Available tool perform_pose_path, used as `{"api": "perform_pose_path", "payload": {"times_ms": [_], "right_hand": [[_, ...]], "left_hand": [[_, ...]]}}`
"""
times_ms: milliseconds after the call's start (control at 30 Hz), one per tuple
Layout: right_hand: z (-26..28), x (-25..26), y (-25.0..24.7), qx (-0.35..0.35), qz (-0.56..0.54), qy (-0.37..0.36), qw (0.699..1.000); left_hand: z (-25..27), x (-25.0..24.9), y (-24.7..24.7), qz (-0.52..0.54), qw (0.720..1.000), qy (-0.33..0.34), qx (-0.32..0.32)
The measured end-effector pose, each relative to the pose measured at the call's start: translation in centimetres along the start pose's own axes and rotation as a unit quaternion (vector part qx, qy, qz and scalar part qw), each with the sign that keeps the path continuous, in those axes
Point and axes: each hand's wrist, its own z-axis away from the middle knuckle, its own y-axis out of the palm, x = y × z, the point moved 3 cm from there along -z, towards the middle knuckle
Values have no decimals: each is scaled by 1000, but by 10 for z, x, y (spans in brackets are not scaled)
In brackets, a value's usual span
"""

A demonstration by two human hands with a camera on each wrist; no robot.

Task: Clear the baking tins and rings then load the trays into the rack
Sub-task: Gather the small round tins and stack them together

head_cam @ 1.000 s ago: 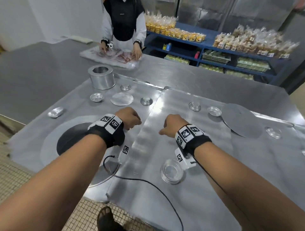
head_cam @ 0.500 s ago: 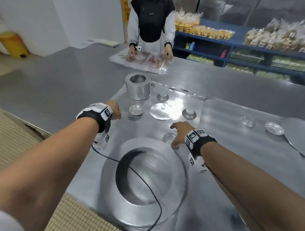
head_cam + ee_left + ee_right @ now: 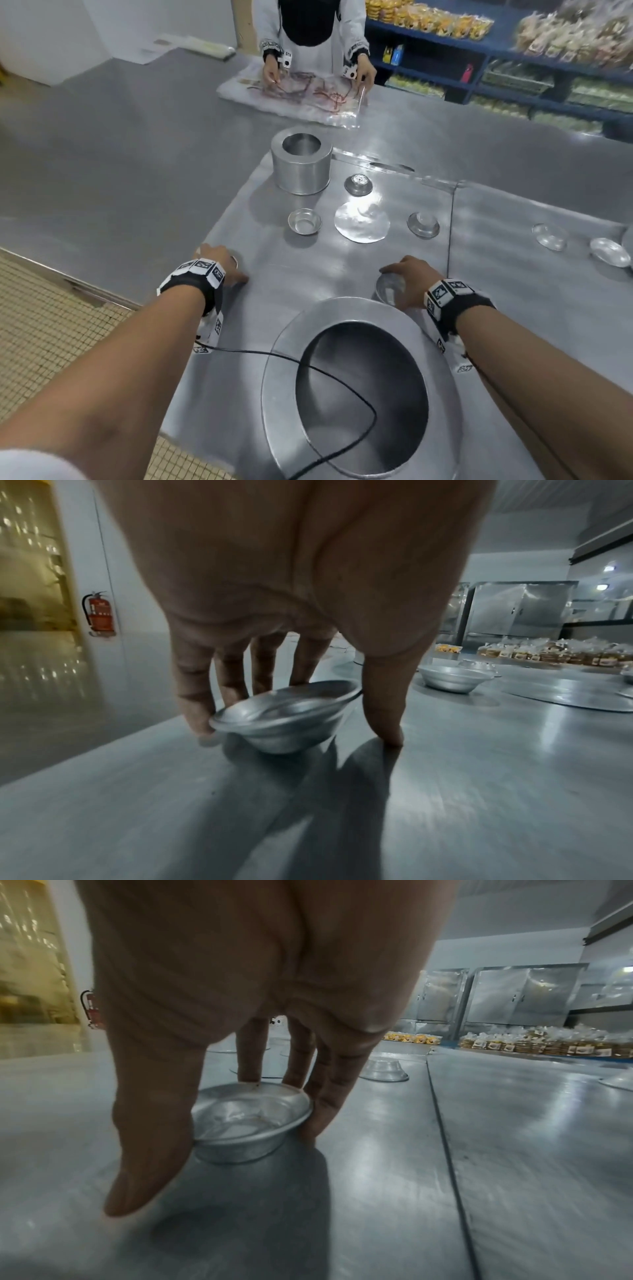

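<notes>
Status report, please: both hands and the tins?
Left hand grips small silver tart tin. Right hand grips another small round tin. Nothing blocking either.

The tray (image 3: 239,359) is dull brushed metal with soft streaky glare. The small tin (image 3: 287,718) and small cup tin (image 3: 246,1123) are thin, shiny silvery metal. The far cylindrical tin (image 3: 301,171) looks satin metal; the flat disc (image 3: 362,222) mirror-bright. Far off, a clear glossy plastic sheet (image 3: 308,92). Left floor (image 3: 51,325): small matt tiles.

Blue shelving (image 3: 534,73) stacked with bagged baked goods (image 3: 575,32) runs behind the steel table (image 3: 102,164); beside it, tan tiled floor (image 3: 44,315), white walls, a red fire extinguisher (image 3: 99,614).
</notes>
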Motion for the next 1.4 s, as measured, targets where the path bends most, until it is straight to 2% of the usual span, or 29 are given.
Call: {"api": "perform_pose_path", "payload": {"times_ms": [100,300,533,667,767,800,900,1000,1033,1133,1233,1400], "right_hand": [[1,1,-2,-2,7,-1,1000],[10,4,-12,-35,-20,12,999],[33,16,-43,-66,-30,20,997],[54,27,-65,-97,-29,7,995],[74,43,-78,-119,-18,-21,993],[82,49,-82,-125,-19,-30,991],[105,68,-88,-145,-31,-58,987],[131,89,-90,-160,-47,-90,982],[139,97,-90,-165,-59,-104,979],[164,120,-84,-172,-99,-143,970],[181,142,-73,-176,-111,-175,962],[197,169,-48,-183,-115,-219,952]], "left_hand": [[-10,5,2,37,999,0,-7],[24,-2,-11,146,987,27,-60],[56,-11,-19,296,951,49,-70],[77,-11,-18,440,895,63,-35],[117,-20,-20,565,822,67,27],[126,-21,-18,595,800,77,30],[149,-26,-13,633,770,83,21],[177,-33,-7,704,705,88,21],[186,-35,-5,715,693,87,29],[213,-39,3,732,675,85,22],[230,-42,13,735,671,89,26],[256,-47,29,737,658,123,95]]}}
